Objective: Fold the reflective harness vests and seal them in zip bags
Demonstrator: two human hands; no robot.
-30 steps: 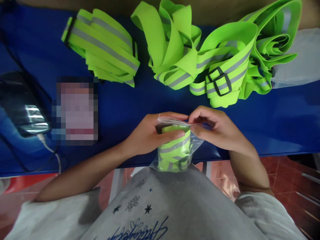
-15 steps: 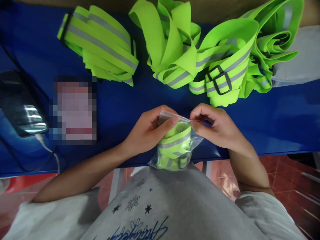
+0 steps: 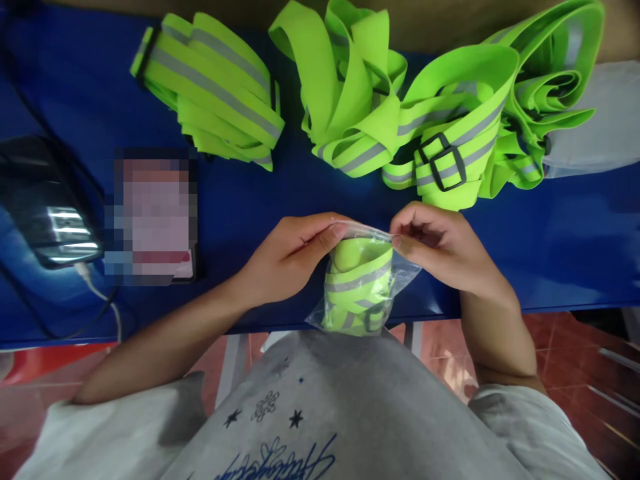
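A clear plastic bag [image 3: 316, 313] hangs at the near edge of the blue table, with a rolled yellow-green strap [image 3: 357, 283] inside it. The strap has grey stripes and a dark buckle. My left hand [image 3: 293, 257] pinches the bag's top edge at its left end, thumb on top. At the right end of the same edge, my right hand [image 3: 437, 243] grips the bag between thumb and curled fingers. The top edge is stretched between both hands.
Several yellow-green straps [image 3: 360, 100] lie in bundles along the back of the blue table [image 3: 240, 200]. A phone [image 3: 50, 200] with a white cable and a pixelated item [image 3: 155, 217] are on the left. Whitish plastic [image 3: 595, 127] lies at the back right.
My right hand has shifted slightly right along the bag's top edge, and my left hand's pinch has moved slightly left. The top edge now looks straighter and more stretched.
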